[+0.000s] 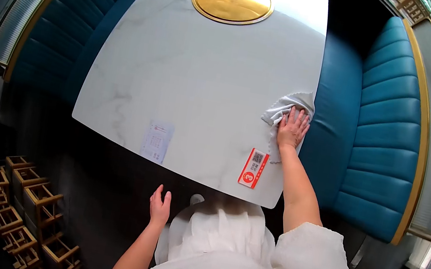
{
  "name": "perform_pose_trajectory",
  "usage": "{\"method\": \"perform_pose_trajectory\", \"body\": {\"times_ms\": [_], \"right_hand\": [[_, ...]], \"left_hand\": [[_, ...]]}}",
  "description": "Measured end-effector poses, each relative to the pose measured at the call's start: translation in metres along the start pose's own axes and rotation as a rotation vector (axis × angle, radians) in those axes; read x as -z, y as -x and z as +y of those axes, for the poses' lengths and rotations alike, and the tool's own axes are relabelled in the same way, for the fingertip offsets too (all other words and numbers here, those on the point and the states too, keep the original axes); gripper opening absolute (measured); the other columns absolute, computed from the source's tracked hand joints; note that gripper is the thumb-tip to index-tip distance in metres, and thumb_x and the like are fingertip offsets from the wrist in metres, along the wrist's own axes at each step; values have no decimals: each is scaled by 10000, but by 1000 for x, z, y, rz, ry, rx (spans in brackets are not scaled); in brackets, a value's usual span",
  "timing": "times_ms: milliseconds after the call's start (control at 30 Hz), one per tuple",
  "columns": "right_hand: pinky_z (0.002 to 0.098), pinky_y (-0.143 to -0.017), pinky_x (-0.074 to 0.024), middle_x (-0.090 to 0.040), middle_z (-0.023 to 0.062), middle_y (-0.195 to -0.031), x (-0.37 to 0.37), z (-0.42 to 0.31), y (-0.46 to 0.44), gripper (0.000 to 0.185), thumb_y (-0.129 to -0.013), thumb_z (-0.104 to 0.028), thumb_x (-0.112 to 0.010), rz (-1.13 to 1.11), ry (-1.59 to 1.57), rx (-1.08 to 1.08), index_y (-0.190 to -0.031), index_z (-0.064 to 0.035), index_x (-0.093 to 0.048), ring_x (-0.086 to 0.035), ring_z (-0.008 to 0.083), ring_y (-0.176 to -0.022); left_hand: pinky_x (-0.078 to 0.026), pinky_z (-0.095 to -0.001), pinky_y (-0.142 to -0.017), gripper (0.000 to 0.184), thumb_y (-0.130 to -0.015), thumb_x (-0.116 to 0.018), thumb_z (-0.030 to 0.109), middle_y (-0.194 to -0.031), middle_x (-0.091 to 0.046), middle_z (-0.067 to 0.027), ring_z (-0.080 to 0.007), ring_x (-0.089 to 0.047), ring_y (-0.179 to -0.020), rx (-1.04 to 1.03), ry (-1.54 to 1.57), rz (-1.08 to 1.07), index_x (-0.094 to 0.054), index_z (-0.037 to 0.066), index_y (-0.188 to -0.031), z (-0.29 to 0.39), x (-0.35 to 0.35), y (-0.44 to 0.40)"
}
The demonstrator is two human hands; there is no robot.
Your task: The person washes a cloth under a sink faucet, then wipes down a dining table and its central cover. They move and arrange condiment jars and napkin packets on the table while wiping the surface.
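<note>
My right hand (293,129) lies flat with its fingers spread on a crumpled light grey cloth (283,107), at the right edge of the white marbled table (202,75). Part of the cloth trails down beside the wrist. Below it, a red and white card (253,168) with a QR code and the number 3 lies near the table's front right corner. My left hand (160,205) hangs in the air in front of the table edge, fingers apart and holding nothing. A printed paper slip (156,142) lies on the table above that hand.
A round gold disc (233,1) is set in the table's far part. Teal padded benches stand on the left (70,13) and right (387,129). Wooden stools (24,205) are stacked at the lower left on the dark floor.
</note>
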State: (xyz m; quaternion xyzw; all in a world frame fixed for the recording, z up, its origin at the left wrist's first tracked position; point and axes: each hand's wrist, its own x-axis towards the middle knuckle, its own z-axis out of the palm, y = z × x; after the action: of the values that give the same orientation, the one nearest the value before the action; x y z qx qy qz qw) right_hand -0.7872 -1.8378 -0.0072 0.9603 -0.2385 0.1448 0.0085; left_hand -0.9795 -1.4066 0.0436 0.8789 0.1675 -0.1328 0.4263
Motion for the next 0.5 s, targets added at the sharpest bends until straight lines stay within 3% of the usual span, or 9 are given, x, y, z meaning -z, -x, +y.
{"method": "perform_pose_trajectory", "body": {"times_ms": [67,200,233,267,333,400,500], "right_hand": [[509,-1066,-167,-286,125,-1422,-21,-9,-52,527,-884,-432,-428,13,-14,78,-1363,-221,-366,-221,371,-1317],[551,-1057,-141,-279,128,-1428,-56,-82,-164,529,-882,-455,-409,-43,-75,147,-1356,-223,-377,-217,366,-1322],[560,-1055,-133,-269,126,-1435,-59,-113,-183,534,-880,-463,-403,-62,-96,189,-1356,-223,-378,-210,367,-1326],[564,-1056,-118,-262,127,-1441,-62,-148,-193,540,-876,-467,-403,-82,-147,268,-1356,-221,-378,-201,368,-1330],[558,-1063,-92,-257,128,-1446,-58,-216,-185,547,-871,-471,-401,-120,-266,480,-1354,-216,-379,-185,366,-1339],[539,-1073,-81,-268,131,-1442,-48,-272,-140,546,-868,-462,-405,-153,-420,758,-1351,-207,-383,-180,359,-1343],[516,-1080,-116,-298,140,-1424,-10,-294,-33,505,-867,-412,-424,-282,-634,1169,-1313,-174,-431,-212,351,-1333]], "left_hand": [[-395,-316,-899,449,-929,-450,304,-1092,-575,-161,-246,-539,-1011,177,281,7,-447,-38,-1220,21,-34,-9],[-391,-315,-896,449,-949,-402,295,-1093,-573,-175,-230,-528,-1027,303,370,138,-422,-51,-1234,84,-85,-18],[-386,-317,-904,455,-954,-396,301,-1134,-553,-177,-246,-516,-1047,448,419,244,-406,-52,-1240,93,-101,-19],[-383,-316,-909,473,-955,-396,323,-1158,-539,-174,-250,-511,-1058,439,494,305,-397,-50,-1247,86,-113,-21],[-380,-315,-914,492,-956,-395,345,-1182,-525,-171,-254,-506,-1069,460,569,406,-388,-48,-1253,72,-127,-17],[-374,-322,-911,515,-958,-342,435,-1158,-522,-99,-182,-486,-1059,479,849,341,-433,9,-1233,69,-123,-13],[-377,-353,-919,606,-941,-277,525,-1182,-518,-102,-196,-487,-1075,594,1083,339,-425,25,-1251,115,-107,-13]]}}
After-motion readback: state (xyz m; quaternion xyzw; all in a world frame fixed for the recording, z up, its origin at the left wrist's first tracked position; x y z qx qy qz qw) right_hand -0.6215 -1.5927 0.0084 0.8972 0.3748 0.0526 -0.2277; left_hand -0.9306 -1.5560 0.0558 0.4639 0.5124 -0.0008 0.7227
